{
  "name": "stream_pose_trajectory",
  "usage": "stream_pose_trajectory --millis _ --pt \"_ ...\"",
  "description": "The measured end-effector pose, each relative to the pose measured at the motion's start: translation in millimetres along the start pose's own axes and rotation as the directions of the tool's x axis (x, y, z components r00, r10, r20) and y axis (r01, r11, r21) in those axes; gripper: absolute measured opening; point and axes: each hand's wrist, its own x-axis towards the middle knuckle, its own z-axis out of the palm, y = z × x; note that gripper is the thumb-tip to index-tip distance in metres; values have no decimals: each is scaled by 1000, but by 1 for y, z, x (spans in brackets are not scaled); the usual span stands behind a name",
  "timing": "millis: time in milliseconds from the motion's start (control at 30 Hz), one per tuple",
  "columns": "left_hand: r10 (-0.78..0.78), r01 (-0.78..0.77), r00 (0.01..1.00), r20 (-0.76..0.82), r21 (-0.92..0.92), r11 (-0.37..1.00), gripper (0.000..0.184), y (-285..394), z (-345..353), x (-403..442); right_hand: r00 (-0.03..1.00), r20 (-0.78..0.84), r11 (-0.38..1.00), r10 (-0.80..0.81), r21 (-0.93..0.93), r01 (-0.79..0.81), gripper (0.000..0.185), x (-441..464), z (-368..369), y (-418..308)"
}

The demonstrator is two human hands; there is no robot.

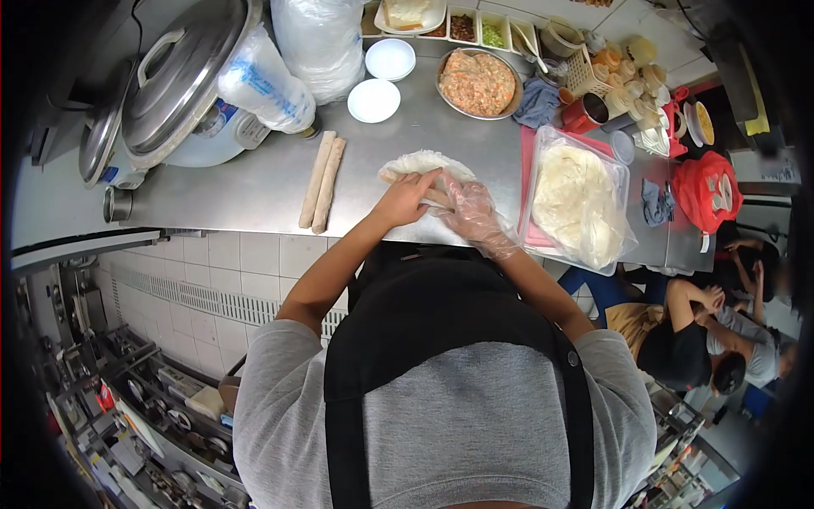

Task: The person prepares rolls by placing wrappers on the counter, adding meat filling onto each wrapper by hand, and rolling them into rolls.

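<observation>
On the steel counter, a thin white wrapper (428, 161) lies spread in front of me, partly rolled into a spring roll (438, 198). My bare left hand (409, 197) is closed over the left part of the roll, its fingers on top. My right hand (471, 210), in a clear plastic glove, grips the right part. The hands nearly meet and hide much of the roll. To the left, two long finished rolls (324, 182) lie side by side. A metal bowl of minced orange-pink filling (479, 82) stands behind the wrapper.
On the right, a clear plastic tray (538, 222) holds pale wrappers under plastic film. White bowls (374, 101), bagged supplies (318, 47) and large lidded pots (191, 68) stand back left. Sauce bottles (623, 85) crowd the back right. Other people (678, 339) are beyond the counter's right end.
</observation>
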Motion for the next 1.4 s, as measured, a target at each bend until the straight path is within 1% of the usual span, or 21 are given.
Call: stream_pose_trajectory --millis 33,100,133,200,233,300,333,400,433,500,533,600,633,700,833,900,1033,1100,1200,1333,1400 --pt "-7 7 1000 -5 5 1000 79 -1 1 0 1000 0 1000 -8 5 8 73 1 9 8" --pt "-23 23 1000 6 24 999 74 0 5 -1 950 -138 955 280 136 -262 58 6 26 31" --pt "-29 28 1000 4 23 999 74 3 5 0 951 -133 956 277 138 -259 58 15 18 39" --pt "57 -47 997 -56 168 985 60 10 8 2 968 -92 929 232 317 -193 40 27 5 54" --pt "58 -49 997 -51 165 985 60 12 10 3 967 -91 927 238 318 -198 40 30 6 56" --pt "33 -37 999 20 227 973 51 14 10 8 961 179 947 209 208 -245 31 33 10 58" --pt "35 -39 999 24 227 973 51 14 10 8 961 178 946 213 208 -248 31 33 14 60" --pt "34 -39 999 27 220 975 46 14 11 8 990 110 983 91 146 -107 31 30 24 63" --pt "33 -39 999 29 216 976 46 17 11 5 989 114 983 95 146 -111 31 25 30 68" --pt "8 -22 998 63 228 973 49 20 9 2 964 261 992 51 102 -81 46 22 34 75" --pt "6 -21 998 64 227 974 49 22 10 3 964 262 991 51 103 -81 46 24 34 75" --pt "-8 2 1000 28 224 975 49 26 15 8 909 414 998 47 -48 -30 50 29 30 73" --pt "-8 2 1000 28 223 975 49 26 24 11 909 415 998 47 -48 -30 50 32 23 68" --pt "101 -93 995 -23 212 973 47 28 36 18 917 387 985 103 88 -148 50 38 10 63" --pt "103 -103 995 10 197 975 46 39 45 14 940 330 976 88 160 -148 48 45 -8 55" --pt "102 -114 993 64 230 967 45 40 44 11 864 466 945 191 152 -291 46 52 -23 48" --pt "83 -92 995 49 219 971 43 49 49 19 864 472 954 176 134 -268 46 50 -15 53" --pt "116 -120 993 32 202 972 41 52 58 25 954 282 958 103 229 -171 48 42 -3 60" --pt "157 -165 986 56 183 969 40 52 72 24 937 337 967 92 193 -164 48 38 10 73" --pt "168 -179 982 85 146 973 39 44 65 31 943 327 973 68 187 -135 50 40 13 72" --pt "74 -116 981 181 234 965 39 37 48 33 919 374 975 125 127 -184 53 47 17 63"
